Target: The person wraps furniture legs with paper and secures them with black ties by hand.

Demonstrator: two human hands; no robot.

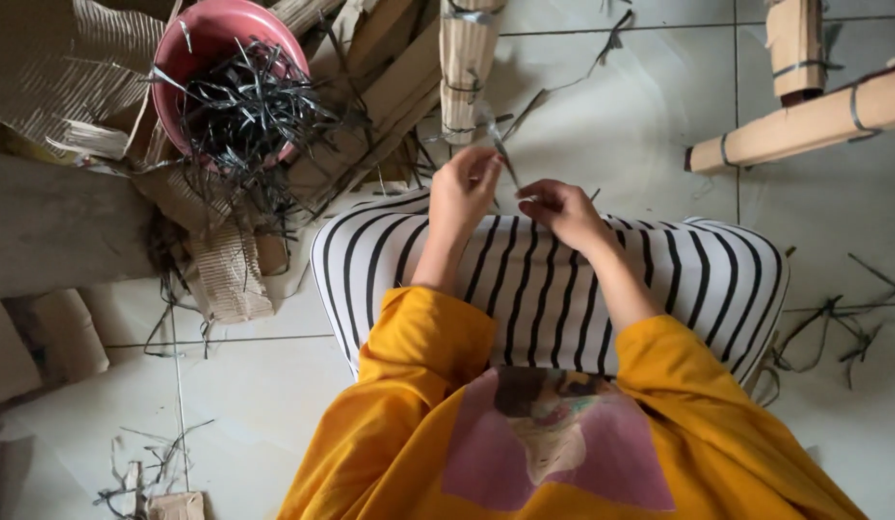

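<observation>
While you sit over your striped lap, your left hand [462,188] and right hand [561,207] both pinch a thin dark strip [500,149], well right of the pink bowl [192,58].

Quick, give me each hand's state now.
Left hand: shut, pinching a thin dark strip.
Right hand: shut on the same strip's lower end.

Packaging: torn brown corrugated cardboard sheets [52,82], upper left on the tiled floor; flattened box pieces [43,337] at left edge; strapped rolled cardboard bundles [814,120], upper right, another [467,67] top centre. Labels, signs, screens: none seen
</observation>
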